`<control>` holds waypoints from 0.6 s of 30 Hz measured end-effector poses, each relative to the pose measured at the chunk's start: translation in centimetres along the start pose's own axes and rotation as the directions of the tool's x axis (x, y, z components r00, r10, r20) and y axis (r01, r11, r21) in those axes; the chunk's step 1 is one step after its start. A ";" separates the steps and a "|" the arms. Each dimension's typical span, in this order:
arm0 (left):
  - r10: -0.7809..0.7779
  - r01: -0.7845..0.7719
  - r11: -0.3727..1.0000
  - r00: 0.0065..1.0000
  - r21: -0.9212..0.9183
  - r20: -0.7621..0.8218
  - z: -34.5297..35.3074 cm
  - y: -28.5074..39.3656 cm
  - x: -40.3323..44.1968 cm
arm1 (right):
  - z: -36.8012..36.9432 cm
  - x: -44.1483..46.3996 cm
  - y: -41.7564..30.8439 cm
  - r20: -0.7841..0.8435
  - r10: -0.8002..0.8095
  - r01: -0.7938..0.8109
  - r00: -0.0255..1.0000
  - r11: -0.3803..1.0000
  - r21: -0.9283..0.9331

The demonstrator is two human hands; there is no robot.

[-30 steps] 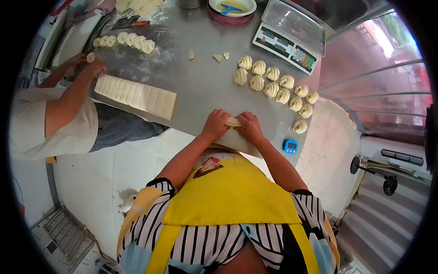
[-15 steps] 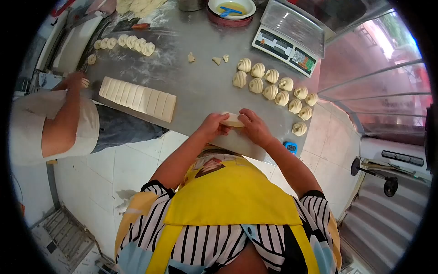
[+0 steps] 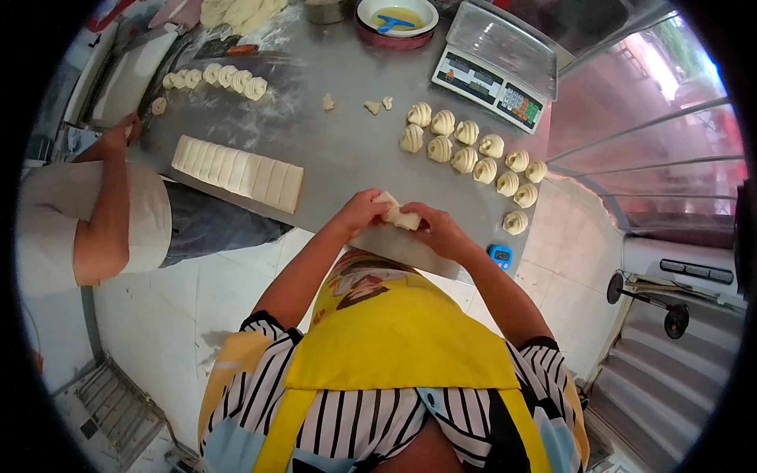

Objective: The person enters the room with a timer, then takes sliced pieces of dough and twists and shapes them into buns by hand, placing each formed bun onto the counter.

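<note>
A pale strip of dough is held between my two hands over the front edge of the metal table, and it looks bent in the middle. The left end is pinched by my left hand. On the other end, the fingers of my right hand are closed. Several twisted dough rolls sit in rows to the right, beyond my right hand. A long slab of dough cut into slices lies to the left of my left hand.
At the left, a co-worker stands with hands together near a row of shaped rolls. Dough scraps, a bowl with a blue brush, a scale and a blue timer are on the table.
The dough between my hands went from a level strip to a bent one, its right part lower. The co-worker's hands left a roll on the table and moved back.
</note>
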State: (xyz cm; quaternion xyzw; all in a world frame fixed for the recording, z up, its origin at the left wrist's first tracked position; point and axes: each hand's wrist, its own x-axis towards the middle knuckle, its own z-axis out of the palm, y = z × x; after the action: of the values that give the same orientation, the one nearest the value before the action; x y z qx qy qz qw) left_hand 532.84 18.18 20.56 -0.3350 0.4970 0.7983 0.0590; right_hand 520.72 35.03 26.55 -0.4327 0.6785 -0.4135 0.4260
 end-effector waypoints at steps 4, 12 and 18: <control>-0.002 0.008 0.989 0.999 0.148 -0.039 -0.1 -1.8 1.4 | 0.3 1.1 -0.4 -0.146 0.048 -0.075 0.988 0.980 -0.183; 0.571 -0.485 0.457 0.803 0.745 0.172 3.2 -1.0 -2.7 | 1.3 3.3 3.3 0.113 0.542 -0.420 0.833 0.486 0.766; 0.705 -0.562 0.549 0.709 0.619 0.018 3.8 0.1 -2.0 | 0.5 4.2 2.9 0.244 0.550 -0.439 0.799 0.256 0.861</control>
State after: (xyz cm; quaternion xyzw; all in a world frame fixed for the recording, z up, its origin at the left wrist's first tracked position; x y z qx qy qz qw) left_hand 532.49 21.78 22.90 -0.1872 0.8062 0.5266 -0.1940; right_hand 519.38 31.80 22.82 0.1151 0.4774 -0.5721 0.6569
